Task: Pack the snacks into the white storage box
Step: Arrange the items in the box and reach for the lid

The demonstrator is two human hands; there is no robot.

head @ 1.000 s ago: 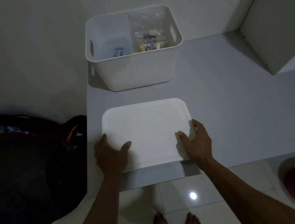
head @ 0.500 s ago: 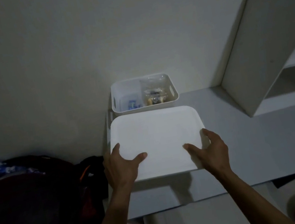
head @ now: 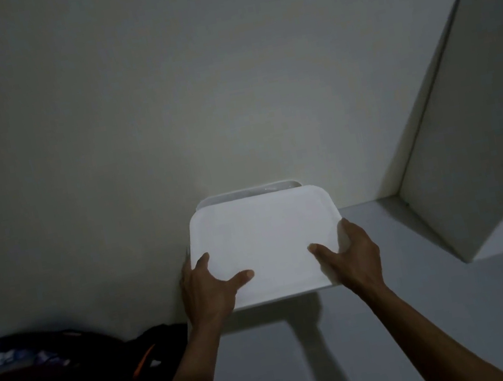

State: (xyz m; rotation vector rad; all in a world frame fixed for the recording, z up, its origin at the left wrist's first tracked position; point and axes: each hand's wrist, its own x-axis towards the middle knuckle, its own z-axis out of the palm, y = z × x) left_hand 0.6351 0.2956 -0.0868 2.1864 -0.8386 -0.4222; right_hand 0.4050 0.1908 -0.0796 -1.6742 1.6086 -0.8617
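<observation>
Item: flat white rounded-rectangle plastic lid point(head: 266, 244), centre frame, gripped at its near corners by left hand point(head: 205, 287) and right hand point(head: 352, 256). It hovered over the white plastic storage box point(head: 244, 194), only the far rim showing. Step judged: closing; next, align edges and lower.

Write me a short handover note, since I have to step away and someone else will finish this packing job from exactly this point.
Left hand: grips the near left corner of the flat white plastic lid, thumb on top.
Right hand: grips the lid's near right corner the same way.
The lid is held in the air over the white plastic storage box, which stands on the grey table against the wall; only the box's far rim shows.
Done: apparently the packing, though the box's contents are hidden now.
Left: lower the lid squarely onto the box, press it down, let go.
</observation>
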